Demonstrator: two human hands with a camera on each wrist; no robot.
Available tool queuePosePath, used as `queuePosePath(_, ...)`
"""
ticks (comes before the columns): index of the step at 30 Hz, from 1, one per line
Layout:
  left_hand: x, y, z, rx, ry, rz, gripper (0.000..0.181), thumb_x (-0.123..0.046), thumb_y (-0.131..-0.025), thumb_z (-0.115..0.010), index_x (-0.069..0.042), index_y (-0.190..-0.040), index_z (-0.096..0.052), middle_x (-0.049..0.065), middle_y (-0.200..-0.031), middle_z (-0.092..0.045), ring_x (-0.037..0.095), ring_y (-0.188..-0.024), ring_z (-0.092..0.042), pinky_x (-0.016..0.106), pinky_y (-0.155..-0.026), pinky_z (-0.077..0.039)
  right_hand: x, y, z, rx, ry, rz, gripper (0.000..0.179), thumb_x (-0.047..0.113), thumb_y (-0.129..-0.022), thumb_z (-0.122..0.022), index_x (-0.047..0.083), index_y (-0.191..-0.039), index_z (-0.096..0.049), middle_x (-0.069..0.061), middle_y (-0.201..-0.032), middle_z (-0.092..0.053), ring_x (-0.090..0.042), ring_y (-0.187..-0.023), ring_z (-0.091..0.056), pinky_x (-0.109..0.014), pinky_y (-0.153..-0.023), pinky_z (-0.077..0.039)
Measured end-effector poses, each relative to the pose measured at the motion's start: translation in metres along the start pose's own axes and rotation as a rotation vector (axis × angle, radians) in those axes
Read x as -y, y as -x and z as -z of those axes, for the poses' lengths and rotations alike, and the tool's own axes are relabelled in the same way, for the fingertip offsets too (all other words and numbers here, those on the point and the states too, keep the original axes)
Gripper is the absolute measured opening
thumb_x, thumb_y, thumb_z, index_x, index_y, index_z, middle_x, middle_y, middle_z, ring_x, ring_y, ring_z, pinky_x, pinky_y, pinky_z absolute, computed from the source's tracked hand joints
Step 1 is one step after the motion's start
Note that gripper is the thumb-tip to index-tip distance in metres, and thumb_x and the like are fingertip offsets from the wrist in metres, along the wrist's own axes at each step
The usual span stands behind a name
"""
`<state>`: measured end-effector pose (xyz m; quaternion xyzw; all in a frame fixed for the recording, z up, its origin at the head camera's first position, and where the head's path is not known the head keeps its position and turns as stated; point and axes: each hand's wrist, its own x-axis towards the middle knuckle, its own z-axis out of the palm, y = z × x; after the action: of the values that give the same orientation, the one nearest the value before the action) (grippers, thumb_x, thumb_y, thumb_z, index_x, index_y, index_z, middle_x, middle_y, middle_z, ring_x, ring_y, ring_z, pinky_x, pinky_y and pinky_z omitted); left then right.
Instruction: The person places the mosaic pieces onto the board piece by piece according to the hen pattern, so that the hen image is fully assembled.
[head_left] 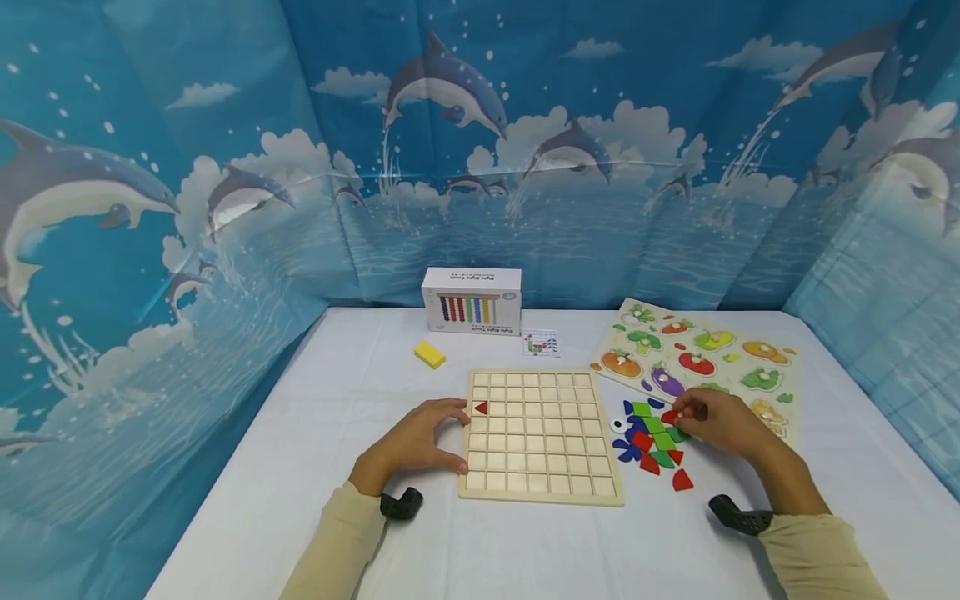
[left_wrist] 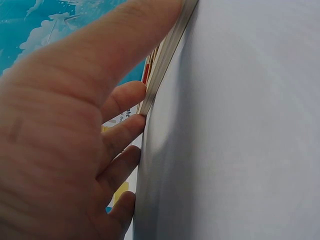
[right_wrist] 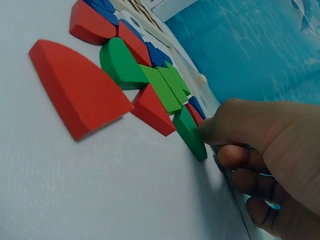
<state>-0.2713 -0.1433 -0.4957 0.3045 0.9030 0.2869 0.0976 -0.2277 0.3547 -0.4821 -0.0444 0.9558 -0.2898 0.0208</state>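
Observation:
A wooden grid board (head_left: 540,501) lies on the table, with one red triangle (head_left: 482,407) in a cell near its upper left. My left hand (head_left: 420,437) rests against the board's left edge, thumb and fingers spread along it. In the left wrist view, the fingertips (left_wrist: 131,92) touch the side of the board's frame. My right hand (head_left: 712,421) is at the far side of a loose pile of blocks, its thumb and forefinger pinching a red piece (head_left: 670,416). A green piece (right_wrist: 190,132) lies right beside the thumb in the right wrist view, and the hand partly hides the red one.
Green squares (head_left: 658,433), blue pieces (head_left: 628,450) and a red quarter-round block (head_left: 682,480) lie right of the board. A vegetable puzzle board (head_left: 720,337) is behind them. Farther back stand a white box (head_left: 472,312), a pattern card (head_left: 542,343) and a yellow block (head_left: 430,355).

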Motion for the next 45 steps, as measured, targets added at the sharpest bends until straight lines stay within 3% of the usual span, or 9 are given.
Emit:
queuePosePath(11,0.001,-0.001,0.000,0.003,-0.001,-0.007,0.069,-0.053,-0.069,-0.090,-0.025,-0.126,-0.062,-0.006,-0.154,-0.045,0.020,-0.145,-0.033,0.043,-0.118,-0.028,0.002,0.002,0.001,0.003,0.036,-0.007,0.029,0.012,-0.085,-0.080,-0.001,-0.109,-0.070,-0.003,-0.086,-0.057,-0.024,-0.086,-0.053,-0.033,-0.070,-0.053)
queuePosePath(17,0.002,-0.002,0.000,0.003,-0.004,-0.003,0.069,-0.054,-0.069,-0.090,-0.025,-0.126,-0.062,-0.006,-0.154,-0.045,0.020,-0.145,-0.033,0.043,-0.119,-0.027,0.001,0.000,-0.001,-0.020,0.061,0.027,0.028,0.010,-0.083,-0.080,-0.002,-0.107,-0.071,-0.002,-0.084,-0.057,-0.024,-0.084,-0.054,-0.031,-0.068,-0.052)
queuePosePath(25,0.003,-0.002,0.000,-0.003,-0.004,-0.022,0.069,-0.054,-0.070,-0.090,-0.024,-0.125,-0.062,-0.002,-0.153,-0.046,0.023,-0.145,-0.034,0.046,-0.118,-0.029,0.000,0.000,0.001,-0.023,0.084,0.041,0.030,0.012,-0.081,-0.082,-0.001,-0.106,-0.071,-0.001,-0.085,-0.058,-0.023,-0.083,-0.054,-0.038,-0.072,-0.054)
queuePosePath(29,0.003,-0.002,0.000,-0.003,-0.005,-0.022,0.068,-0.054,-0.070,-0.090,-0.025,-0.125,-0.062,-0.003,-0.153,-0.046,0.023,-0.144,-0.035,0.045,-0.117,-0.029,0.003,-0.001,0.002,-0.052,0.090,0.073,0.031,0.014,-0.081,-0.084,0.000,-0.105,-0.071,0.000,-0.084,-0.059,-0.022,-0.083,-0.055,-0.031,-0.068,-0.053)
queuePosePath(36,0.002,-0.002,0.001,-0.002,-0.011,-0.031,0.069,-0.055,-0.069,-0.089,-0.025,-0.125,-0.062,-0.003,-0.153,-0.047,0.023,-0.143,-0.036,0.046,-0.117,-0.030,0.016,-0.020,-0.004,-0.081,0.040,0.165,0.029,0.010,-0.082,-0.081,0.000,-0.106,-0.071,0.001,-0.082,-0.060,-0.020,-0.079,-0.054,-0.024,-0.064,-0.051)
queuePosePath(45,0.001,-0.001,0.002,0.005,-0.014,-0.023,0.069,-0.055,-0.069,-0.089,-0.025,-0.125,-0.062,-0.003,-0.153,-0.046,0.024,-0.144,-0.036,0.046,-0.117,-0.030,0.061,-0.057,-0.019,-0.054,-0.012,0.296,0.019,0.008,-0.084,-0.078,0.005,-0.101,-0.069,0.000,-0.084,-0.057,-0.019,-0.077,-0.051,-0.031,-0.064,-0.048)
